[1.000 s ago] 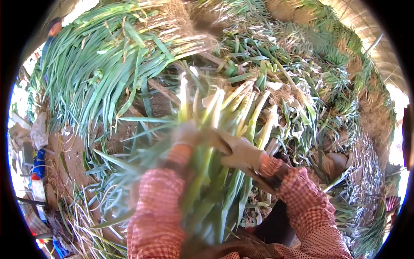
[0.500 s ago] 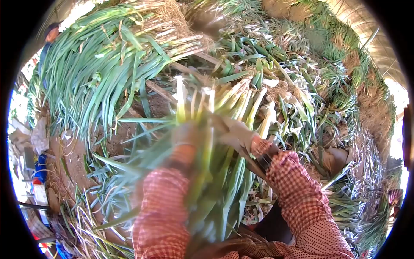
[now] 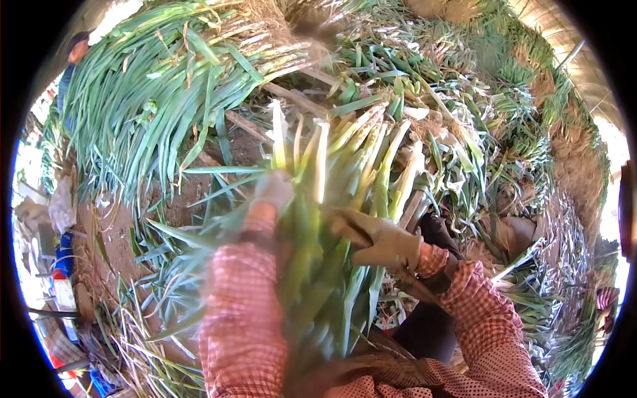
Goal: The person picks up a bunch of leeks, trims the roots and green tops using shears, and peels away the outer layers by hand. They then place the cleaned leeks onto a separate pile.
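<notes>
Left hand: a pale-gloved hand (image 3: 273, 189), blurred, at the green part of the leek-like stalks with white lower ends (image 3: 320, 162); how far it is closed, and whether it grips any, I cannot tell
Right hand: a beige-gloved hand (image 3: 387, 244), partly open, digits apart and pointing left over the same stalks; the tips are blurred, so any hold is unclear
Stalks: fanned out in front of the person, white ends pointing away, green leaves running back between the forearms
Sleeves: red-and-white checked cloth (image 3: 242, 305) on both arms
Upper left: a large heap of long green leafy stalks (image 3: 133, 113), their brown roots towards the right
Upper right: a tangled spread of green leaves and pale strips (image 3: 464, 113)
Beyond the stalks: a brown wooden strip (image 3: 295, 98)
Far left: a person in a dark cap (image 3: 78, 50), beside the heap
</notes>
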`<state>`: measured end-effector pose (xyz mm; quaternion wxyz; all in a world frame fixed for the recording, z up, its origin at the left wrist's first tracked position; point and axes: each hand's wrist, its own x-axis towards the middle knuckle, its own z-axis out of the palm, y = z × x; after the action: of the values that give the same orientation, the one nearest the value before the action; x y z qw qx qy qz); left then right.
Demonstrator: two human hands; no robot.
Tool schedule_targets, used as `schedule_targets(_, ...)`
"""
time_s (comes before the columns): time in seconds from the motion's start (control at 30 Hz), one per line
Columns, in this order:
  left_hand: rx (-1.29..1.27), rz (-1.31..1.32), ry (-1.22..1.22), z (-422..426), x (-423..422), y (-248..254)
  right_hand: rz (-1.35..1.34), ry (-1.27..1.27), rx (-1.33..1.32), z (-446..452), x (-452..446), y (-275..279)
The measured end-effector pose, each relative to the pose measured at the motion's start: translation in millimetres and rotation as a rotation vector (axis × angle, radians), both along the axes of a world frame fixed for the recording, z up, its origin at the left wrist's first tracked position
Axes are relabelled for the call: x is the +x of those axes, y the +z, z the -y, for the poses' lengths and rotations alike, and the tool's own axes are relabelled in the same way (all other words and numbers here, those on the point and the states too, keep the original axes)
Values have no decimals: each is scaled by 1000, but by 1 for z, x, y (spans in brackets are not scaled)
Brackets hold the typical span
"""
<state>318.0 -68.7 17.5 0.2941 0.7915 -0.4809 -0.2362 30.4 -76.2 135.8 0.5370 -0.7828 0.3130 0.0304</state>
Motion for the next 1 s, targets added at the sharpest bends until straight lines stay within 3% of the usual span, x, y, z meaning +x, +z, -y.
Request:
schedule_targets(0.03, -1, 58, 6, -1, -6, 4, -21, 53, -94, -10, -1, 6)
schedule_targets(0.2, 10, 233, 113, -2, -30, 12, 14, -1, -58, -8, -2, 3)
schedule_targets(0.27, -1, 193, 109, -4, -34, 12, 14, 3, -8, -14, 0, 21)
schedule_targets(0.37, 22, 112, 105, -1, -34, 16, -22, -34, -123, 6, 12, -11)
schedule_targets(0.47, 31, 196, 57, -12, -43, 37, -32, -67, -187, 20, 28, -13)
schedule_targets(0.57, 114, 280, 175, -5, -42, 18, -87, -132, -111, 43, 49, -23)
schedule_targets(0.63, 212, 470, 119, -4, -42, 21, -100, -115, -196, 66, 77, -38)
schedule_targets(0.83, 275, 520, 200, 10, -50, -4, -64, -133, -222, 108, 123, -40)
schedule_targets(0.93, 372, 484, 194, 12, -51, -6, -332, -176, -80, 112, 142, -16)
schedule_targets(1.0, 384, 471, 137, 10, -48, 7, -92, -87, -19, 113, 124, -40)
